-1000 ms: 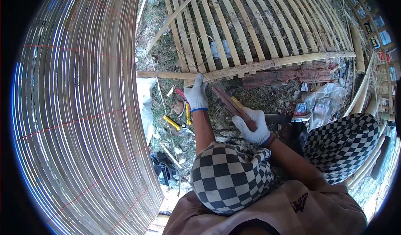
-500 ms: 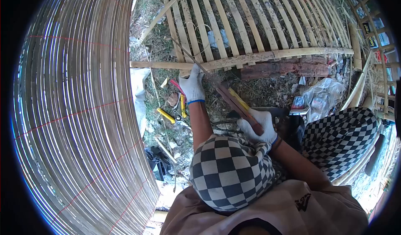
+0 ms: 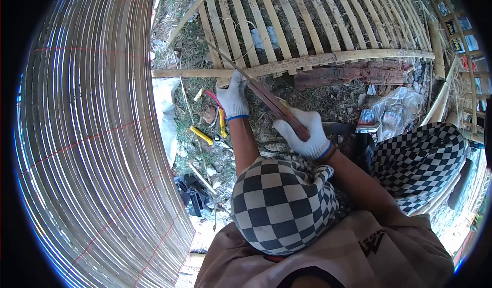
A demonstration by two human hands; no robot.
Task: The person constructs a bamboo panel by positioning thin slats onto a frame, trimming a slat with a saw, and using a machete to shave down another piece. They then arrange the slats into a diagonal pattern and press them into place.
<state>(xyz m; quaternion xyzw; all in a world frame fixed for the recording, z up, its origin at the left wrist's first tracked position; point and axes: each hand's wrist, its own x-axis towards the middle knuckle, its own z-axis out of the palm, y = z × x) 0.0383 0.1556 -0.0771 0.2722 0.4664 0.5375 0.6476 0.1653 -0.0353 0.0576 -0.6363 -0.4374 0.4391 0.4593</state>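
Note:
My right hand [image 3: 306, 133], in a white glove with a blue cuff, is closed round the brown handle of a long thin-bladed tool [image 3: 277, 106]. The tool points up and left, its blade lying across a bamboo rail [image 3: 333, 59]. My left hand [image 3: 234, 97], gloved too, grips the rail near its left part, where the blade crosses. Thin bamboo slats [image 3: 307, 19] run from the rail to the top of the view. What lies under my left fingers is hidden.
A tall slatted bamboo panel [image 3: 97, 134] stands at left. Yellow-handled tools [image 3: 201, 136] and a stone lie near my left wrist. A reddish timber [image 3: 353, 76] lies behind the rail; a clear plastic bag [image 3: 397, 111] is at right. Checkered cloth covers my knees.
My right hand has moved up and left, pushing the tool's blade farther across the rail. My left hand keeps its hold; the whole view has shifted slightly.

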